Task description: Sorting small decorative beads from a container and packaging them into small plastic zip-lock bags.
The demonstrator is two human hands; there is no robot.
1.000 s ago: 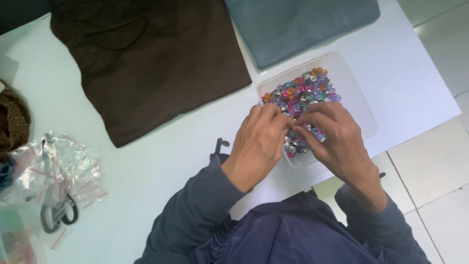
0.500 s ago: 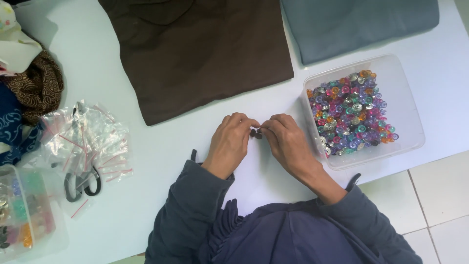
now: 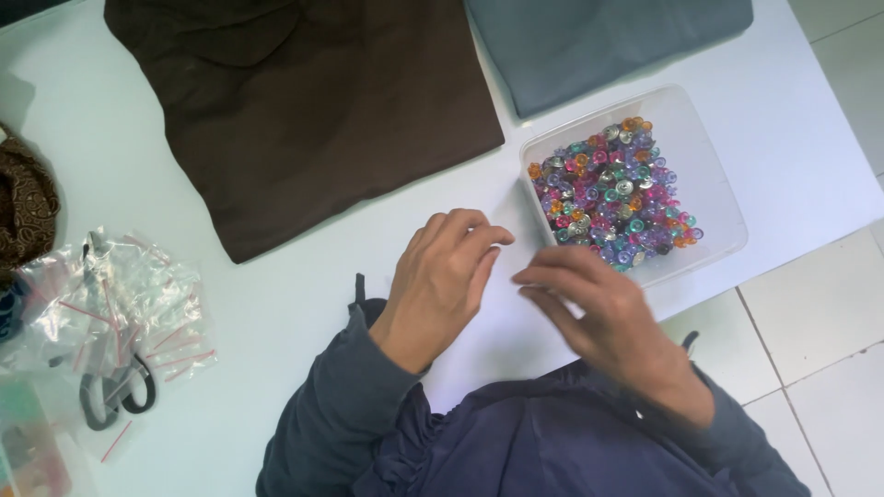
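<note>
The left hand (image 3: 442, 281) hovers over the white table (image 3: 276, 294) with its fingers curled loosely and a little apart, the tips pointing toward the other hand; nothing shows between them. The right hand (image 3: 603, 317) is blurred, its fingers stretched leftward and slightly spread; I cannot tell whether anything is pinched there. The two sets of fingertips are near each other without touching.

Just beyond the right hand sits a clear plastic tub (image 3: 709, 147), holding a heap of small coloured buttons (image 3: 612, 193). Behind the hands lies a brown cloth (image 3: 313, 110), with a grey-blue cloth (image 3: 599, 37) beside it. Well off to the left, scissors (image 3: 115, 391) lie among small clear bags (image 3: 129, 294).
</note>
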